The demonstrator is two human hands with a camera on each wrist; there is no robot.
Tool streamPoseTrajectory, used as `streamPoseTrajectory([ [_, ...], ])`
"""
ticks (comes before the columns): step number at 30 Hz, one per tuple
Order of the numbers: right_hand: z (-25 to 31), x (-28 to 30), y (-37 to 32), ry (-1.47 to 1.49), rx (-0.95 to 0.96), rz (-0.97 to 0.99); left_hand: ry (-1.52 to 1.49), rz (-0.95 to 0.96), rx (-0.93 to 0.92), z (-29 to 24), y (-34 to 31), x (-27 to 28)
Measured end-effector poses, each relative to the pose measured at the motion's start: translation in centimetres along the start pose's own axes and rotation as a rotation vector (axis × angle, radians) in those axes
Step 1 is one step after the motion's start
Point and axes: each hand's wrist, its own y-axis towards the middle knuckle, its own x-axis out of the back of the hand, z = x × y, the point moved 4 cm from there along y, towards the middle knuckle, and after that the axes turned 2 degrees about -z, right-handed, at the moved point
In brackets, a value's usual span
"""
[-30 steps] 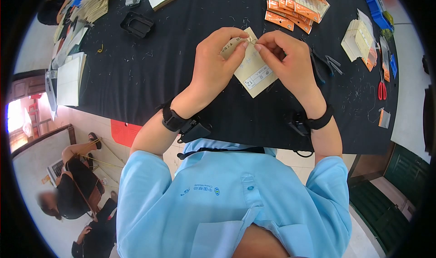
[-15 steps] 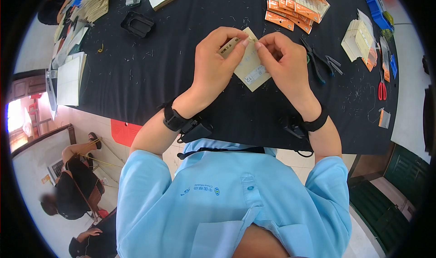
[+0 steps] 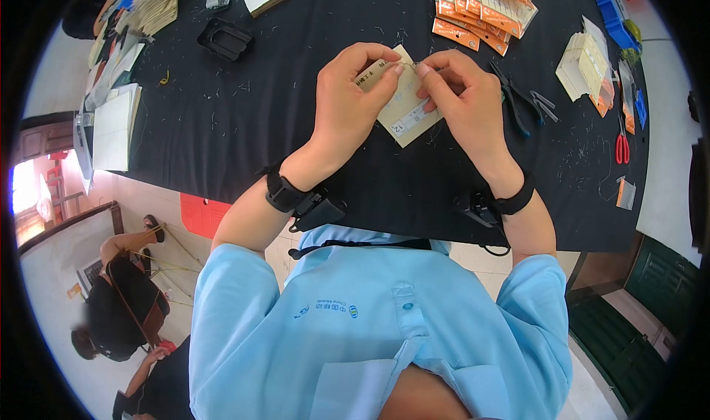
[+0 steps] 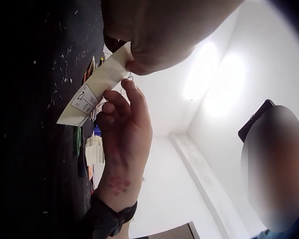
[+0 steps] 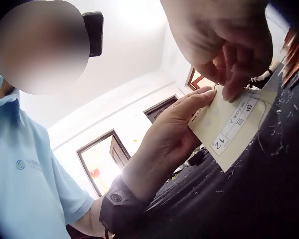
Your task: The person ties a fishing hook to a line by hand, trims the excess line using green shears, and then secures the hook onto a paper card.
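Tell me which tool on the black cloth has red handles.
The scissors near the cloth's right edge; the pliers, beside the right hand, have dark handles instead.

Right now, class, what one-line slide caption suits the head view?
Left hand pinches a labelled cream card, right hand at its edge, pliers nearby on the black cloth.
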Motion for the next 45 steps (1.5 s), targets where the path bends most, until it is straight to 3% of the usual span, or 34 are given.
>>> streamPoseTrajectory([
  [6,0.0,0.2,0.1,-0.034,0.027,-0.047,0.058,-0.005,-0.057,-0.1,0.0,-0.1],
  [8,0.1,0.2,0.2,-0.105,0.141,-0.093,0.066,-0.004,-0.062,-0.6,-0.1,-0.2],
  [18,0.4,-0.1,0.1,-0.109,0.167,-0.101,0.104,0.001,-0.131,-1.0,-0.1,-0.3],
  [29,0.1,-0.3,0.1,0.022,-0.019,0.011,0.14,-0.007,-0.157,-1.4,-0.1,-0.3],
  [45,-0.1,0.0,0.4,0.007,-0.099,0.064,0.161,0.006,-0.176,-1.6,-0.3,-0.5],
])
